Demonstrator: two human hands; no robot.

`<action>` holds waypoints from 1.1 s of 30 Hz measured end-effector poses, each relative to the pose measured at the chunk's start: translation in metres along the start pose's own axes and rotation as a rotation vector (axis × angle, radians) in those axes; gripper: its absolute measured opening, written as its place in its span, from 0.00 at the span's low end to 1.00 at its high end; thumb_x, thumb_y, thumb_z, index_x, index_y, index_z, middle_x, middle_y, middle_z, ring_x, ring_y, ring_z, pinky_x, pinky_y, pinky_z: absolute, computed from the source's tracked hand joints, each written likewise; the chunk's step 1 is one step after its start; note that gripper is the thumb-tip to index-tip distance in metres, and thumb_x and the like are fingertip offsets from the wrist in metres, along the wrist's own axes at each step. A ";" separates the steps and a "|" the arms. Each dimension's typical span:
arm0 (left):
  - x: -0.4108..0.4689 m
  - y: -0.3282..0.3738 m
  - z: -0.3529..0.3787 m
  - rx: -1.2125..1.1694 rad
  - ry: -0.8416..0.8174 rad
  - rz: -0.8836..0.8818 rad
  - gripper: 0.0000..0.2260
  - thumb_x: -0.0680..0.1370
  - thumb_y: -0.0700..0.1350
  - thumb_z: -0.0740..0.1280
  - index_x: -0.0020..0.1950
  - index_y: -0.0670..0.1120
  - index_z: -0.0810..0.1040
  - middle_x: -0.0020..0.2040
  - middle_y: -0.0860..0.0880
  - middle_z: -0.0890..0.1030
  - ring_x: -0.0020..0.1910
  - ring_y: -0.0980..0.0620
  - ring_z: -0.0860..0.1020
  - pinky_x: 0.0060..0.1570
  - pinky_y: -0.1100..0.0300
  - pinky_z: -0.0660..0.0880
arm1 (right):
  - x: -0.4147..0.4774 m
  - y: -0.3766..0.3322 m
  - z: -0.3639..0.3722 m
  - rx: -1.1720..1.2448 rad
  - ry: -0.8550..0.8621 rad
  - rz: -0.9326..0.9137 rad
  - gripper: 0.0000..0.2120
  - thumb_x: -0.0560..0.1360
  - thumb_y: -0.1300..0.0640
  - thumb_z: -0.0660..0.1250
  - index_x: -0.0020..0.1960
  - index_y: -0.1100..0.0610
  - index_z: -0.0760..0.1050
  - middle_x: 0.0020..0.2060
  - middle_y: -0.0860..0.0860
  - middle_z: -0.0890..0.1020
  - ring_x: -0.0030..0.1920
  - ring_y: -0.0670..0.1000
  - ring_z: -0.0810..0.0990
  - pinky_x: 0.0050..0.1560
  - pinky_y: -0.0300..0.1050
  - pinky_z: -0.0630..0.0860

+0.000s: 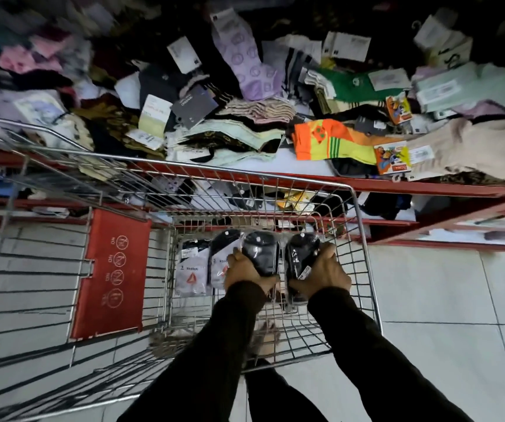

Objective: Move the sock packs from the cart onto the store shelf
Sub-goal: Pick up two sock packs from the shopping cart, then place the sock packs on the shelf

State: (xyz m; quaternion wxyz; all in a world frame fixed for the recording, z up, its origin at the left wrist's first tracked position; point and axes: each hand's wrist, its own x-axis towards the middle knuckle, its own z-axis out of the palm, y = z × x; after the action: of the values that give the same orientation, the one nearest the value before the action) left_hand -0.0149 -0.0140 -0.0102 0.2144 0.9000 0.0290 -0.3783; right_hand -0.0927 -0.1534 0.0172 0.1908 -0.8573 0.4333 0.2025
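Note:
Both my hands are down inside the wire cart (363, 239). My left hand (245, 274) is closed around a black sock pack (261, 249) in clear wrap. My right hand (324, 274) grips a second black sock pack (301, 251) beside it. Two white-and-black sock packs (191, 269) stand upright in the cart just left of my left hand. The red-edged store shelf (397, 184) runs along the far side of the cart, piled with loose socks.
An orange and yellow sock pair (330, 141) and a beige pile (473, 147) lie on the shelf's front right. Lower red shelves (427, 236) hold more socks. The cart's red child-seat flap (112, 275) is to the left. White tiled floor (443, 293) lies on the right.

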 end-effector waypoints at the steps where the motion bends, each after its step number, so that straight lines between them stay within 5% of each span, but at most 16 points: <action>1: -0.008 0.003 -0.012 -0.024 0.012 0.015 0.50 0.62 0.61 0.81 0.75 0.44 0.61 0.70 0.44 0.69 0.65 0.41 0.75 0.65 0.47 0.76 | -0.008 -0.003 -0.011 0.020 0.029 -0.015 0.59 0.56 0.37 0.82 0.68 0.57 0.45 0.55 0.58 0.81 0.54 0.59 0.82 0.53 0.54 0.81; 4: -0.032 0.013 -0.045 -0.057 0.116 0.073 0.49 0.60 0.66 0.80 0.72 0.44 0.65 0.71 0.44 0.69 0.64 0.42 0.76 0.62 0.51 0.78 | -0.026 -0.011 -0.040 0.063 0.146 -0.095 0.70 0.56 0.35 0.80 0.75 0.55 0.33 0.55 0.59 0.82 0.54 0.59 0.82 0.52 0.53 0.81; 6: -0.048 0.024 -0.067 -0.065 0.202 0.127 0.53 0.60 0.68 0.78 0.73 0.41 0.61 0.74 0.42 0.65 0.66 0.41 0.75 0.61 0.52 0.78 | -0.037 -0.018 -0.063 0.087 0.204 -0.142 0.71 0.56 0.34 0.79 0.77 0.55 0.32 0.63 0.60 0.78 0.59 0.60 0.80 0.54 0.54 0.80; 11: -0.085 0.054 -0.127 -0.215 0.365 0.281 0.50 0.60 0.65 0.80 0.72 0.41 0.65 0.72 0.44 0.68 0.69 0.44 0.72 0.64 0.54 0.76 | -0.059 -0.037 -0.130 0.149 0.299 -0.235 0.64 0.59 0.35 0.77 0.79 0.60 0.43 0.76 0.58 0.65 0.73 0.57 0.69 0.67 0.54 0.74; 19: -0.143 0.115 -0.221 -0.378 0.654 0.543 0.51 0.61 0.64 0.79 0.76 0.48 0.57 0.74 0.45 0.67 0.69 0.44 0.73 0.64 0.52 0.75 | -0.098 -0.057 -0.244 0.439 0.658 -0.407 0.52 0.57 0.40 0.81 0.71 0.47 0.54 0.66 0.53 0.77 0.62 0.56 0.79 0.55 0.52 0.80; 25: -0.175 0.167 -0.270 -0.521 0.792 0.809 0.45 0.61 0.56 0.82 0.71 0.46 0.63 0.66 0.46 0.73 0.64 0.46 0.74 0.64 0.57 0.73 | -0.103 -0.071 -0.315 0.647 0.831 -0.586 0.51 0.57 0.45 0.82 0.71 0.49 0.56 0.68 0.53 0.74 0.66 0.54 0.76 0.64 0.50 0.76; 30: -0.183 0.230 -0.314 -0.530 0.874 0.996 0.43 0.62 0.54 0.83 0.69 0.45 0.64 0.65 0.46 0.72 0.64 0.48 0.73 0.61 0.64 0.68 | -0.082 -0.091 -0.378 0.739 0.979 -0.654 0.50 0.59 0.46 0.82 0.70 0.50 0.55 0.68 0.55 0.67 0.69 0.54 0.70 0.66 0.40 0.64; 33: -0.177 0.267 -0.331 -0.556 0.847 1.032 0.42 0.64 0.52 0.83 0.69 0.46 0.62 0.67 0.46 0.71 0.66 0.48 0.74 0.64 0.61 0.72 | -0.062 -0.108 -0.407 0.785 1.050 -0.663 0.51 0.61 0.48 0.83 0.72 0.51 0.53 0.70 0.51 0.60 0.67 0.45 0.63 0.68 0.23 0.53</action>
State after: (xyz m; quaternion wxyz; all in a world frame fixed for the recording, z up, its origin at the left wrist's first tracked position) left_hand 0.1376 -0.1017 0.4162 0.5570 0.7806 -0.2242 0.1739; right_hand 0.0362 -0.2569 0.4093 0.3024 -0.7960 0.2260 -0.4732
